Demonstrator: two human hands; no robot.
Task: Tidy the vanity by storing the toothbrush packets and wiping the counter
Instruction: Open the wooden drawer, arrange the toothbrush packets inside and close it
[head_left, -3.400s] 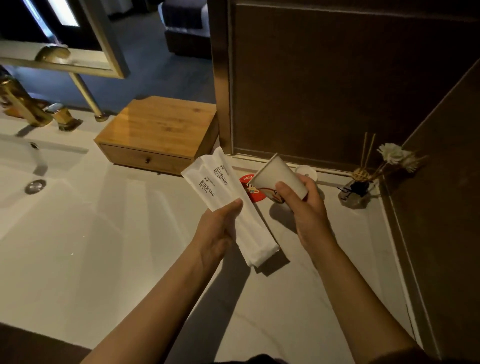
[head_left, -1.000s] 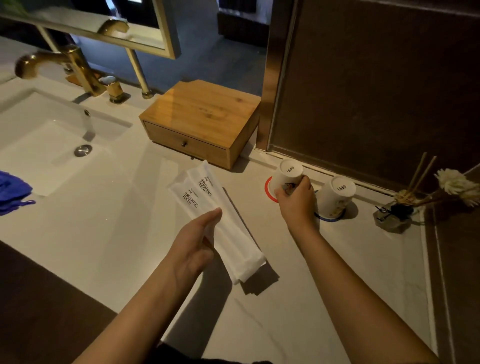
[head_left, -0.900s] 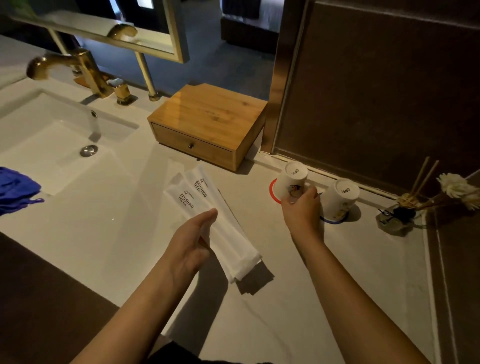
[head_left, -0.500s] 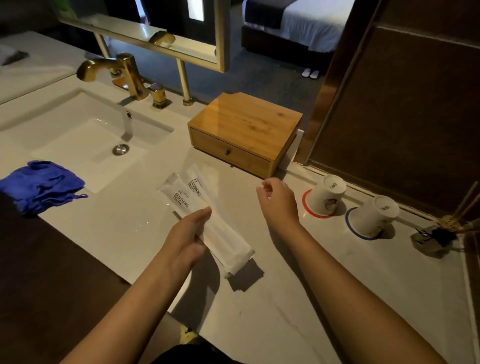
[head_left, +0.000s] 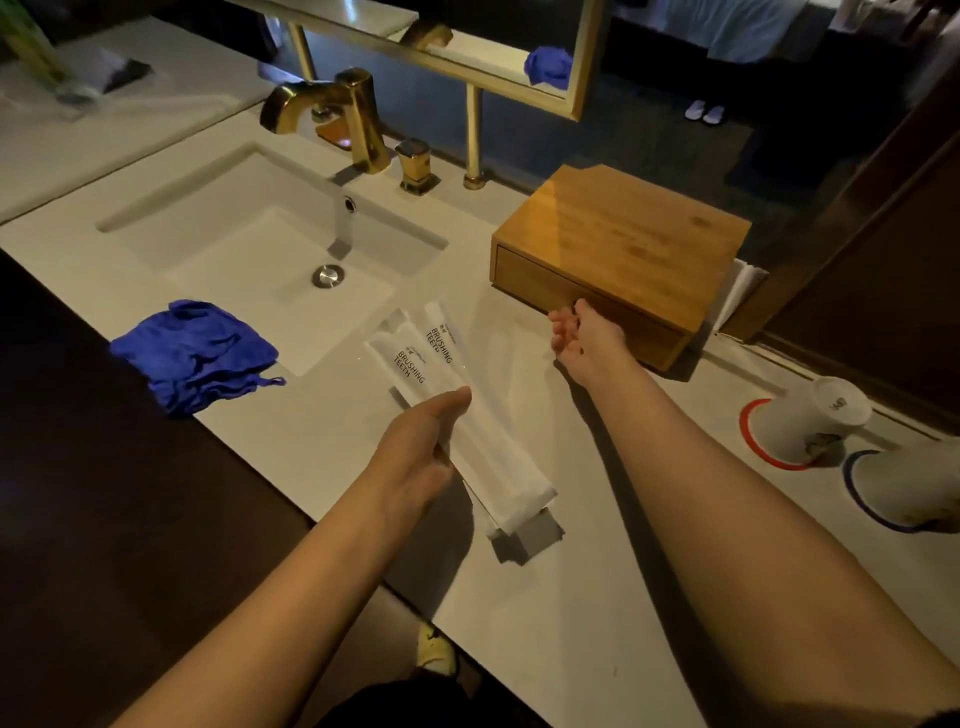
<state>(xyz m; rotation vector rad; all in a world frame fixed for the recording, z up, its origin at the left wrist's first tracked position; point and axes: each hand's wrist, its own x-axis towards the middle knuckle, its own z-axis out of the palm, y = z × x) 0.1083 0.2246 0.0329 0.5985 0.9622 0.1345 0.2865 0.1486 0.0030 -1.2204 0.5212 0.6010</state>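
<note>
1. Two long white toothbrush packets (head_left: 457, 415), side by side, printed ends toward the sink (head_left: 270, 244), other ends toward the counter's (head_left: 597, 597) front edge.
2. Held above the counter, pinched in the left hand (head_left: 415, 457).
3. Right hand (head_left: 584, 340) loosely open and empty, fingers at the wooden box's (head_left: 623, 249) drawer front.
4. White counter, dim room, blue cloth (head_left: 192, 353) at the front edge beside the sink.
5. Black words "BRUSHING TEETH" on both packets.

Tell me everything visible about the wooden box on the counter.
The wooden box is low, square and honey-coloured, bamboo-like, with one shallow drawer across its front, shut. It sits flat on the white counter, right of the sink. The right hand reaches the drawer front, fingers at its middle.
</note>
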